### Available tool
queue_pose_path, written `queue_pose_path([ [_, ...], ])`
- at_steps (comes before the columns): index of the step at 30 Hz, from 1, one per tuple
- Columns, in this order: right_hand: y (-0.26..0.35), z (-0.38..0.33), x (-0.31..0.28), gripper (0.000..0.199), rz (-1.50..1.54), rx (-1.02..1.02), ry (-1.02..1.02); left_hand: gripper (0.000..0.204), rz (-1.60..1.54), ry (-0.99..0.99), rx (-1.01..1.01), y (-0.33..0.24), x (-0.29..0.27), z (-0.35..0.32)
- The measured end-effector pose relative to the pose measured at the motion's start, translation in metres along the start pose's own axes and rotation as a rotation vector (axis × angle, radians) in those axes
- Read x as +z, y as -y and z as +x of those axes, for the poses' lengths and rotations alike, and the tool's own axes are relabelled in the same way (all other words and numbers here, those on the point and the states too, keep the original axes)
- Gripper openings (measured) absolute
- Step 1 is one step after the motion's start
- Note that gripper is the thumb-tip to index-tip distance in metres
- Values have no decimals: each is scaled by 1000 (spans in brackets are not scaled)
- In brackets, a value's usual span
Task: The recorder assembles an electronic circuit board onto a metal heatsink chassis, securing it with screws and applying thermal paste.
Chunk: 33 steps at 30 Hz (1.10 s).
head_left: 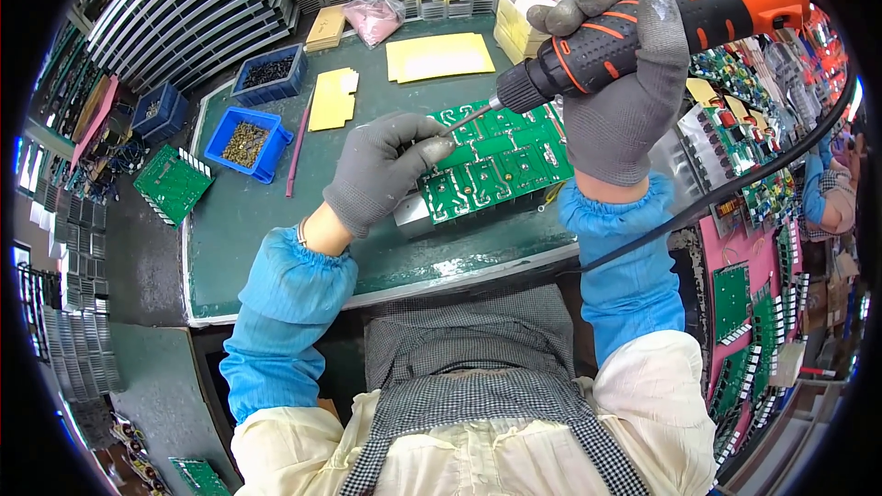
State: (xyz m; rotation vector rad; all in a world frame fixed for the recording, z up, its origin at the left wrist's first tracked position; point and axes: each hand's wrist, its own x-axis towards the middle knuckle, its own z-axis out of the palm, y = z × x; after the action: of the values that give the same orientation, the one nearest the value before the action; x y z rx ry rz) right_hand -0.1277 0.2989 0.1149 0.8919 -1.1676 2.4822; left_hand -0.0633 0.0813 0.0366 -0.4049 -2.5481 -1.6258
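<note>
Green board: In the head view, my work is the rectangular green circuit board with silver solder tracks (501, 165), on the dark green table (276, 253) in front of me; a grey metal block (415, 213) shows at its near left corner.
Right hand: My right hand in a grey knitted glove (620, 124) is wrapped firmly around the orange-and-black power driver (735, 2), above the right far part of the board.
Left hand: My left hand in a grey knitted glove (375, 170) is at the left edge of the board; thumb and forefinger are pinched about the lower end of the long thin metal bit (473, 118). If a small screw is also between them, I cannot tell.
Bit: It looks slanted over the board. For good driving, I think I should bring it square to the surface, start slowly, and stop when it becomes tight, so the tracks are not scratched.
Fingertips: I judge they should guide only at the start, then move away before full speed, because a turning bit can catch the knitted glove.
Cable: The thick black cable (735, 186) passes to the right of the board; better to keep it free, so it does not pull the driver.
Blue bin: The bright blue plastic bin (268, 163) with small brass-coloured parts (244, 143) stands to the left of the board, easy for my left hand to reach.
</note>
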Motion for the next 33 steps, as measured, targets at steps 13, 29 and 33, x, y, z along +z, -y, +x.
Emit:
queue_pose_path([
  [13, -9, 0, 6, 40, -146, -139, -70, 24, -332, -77, -113, 11, 5, 2],
  [29, -26, 5, 3, 38, -215, -156, -131, 128, 844, -7, 37, -28, -5, -29],
  [33, -29, 3, 11, 29, -271, -227, -70, 139, 850, -2, -98, -28, -6, -24],
])
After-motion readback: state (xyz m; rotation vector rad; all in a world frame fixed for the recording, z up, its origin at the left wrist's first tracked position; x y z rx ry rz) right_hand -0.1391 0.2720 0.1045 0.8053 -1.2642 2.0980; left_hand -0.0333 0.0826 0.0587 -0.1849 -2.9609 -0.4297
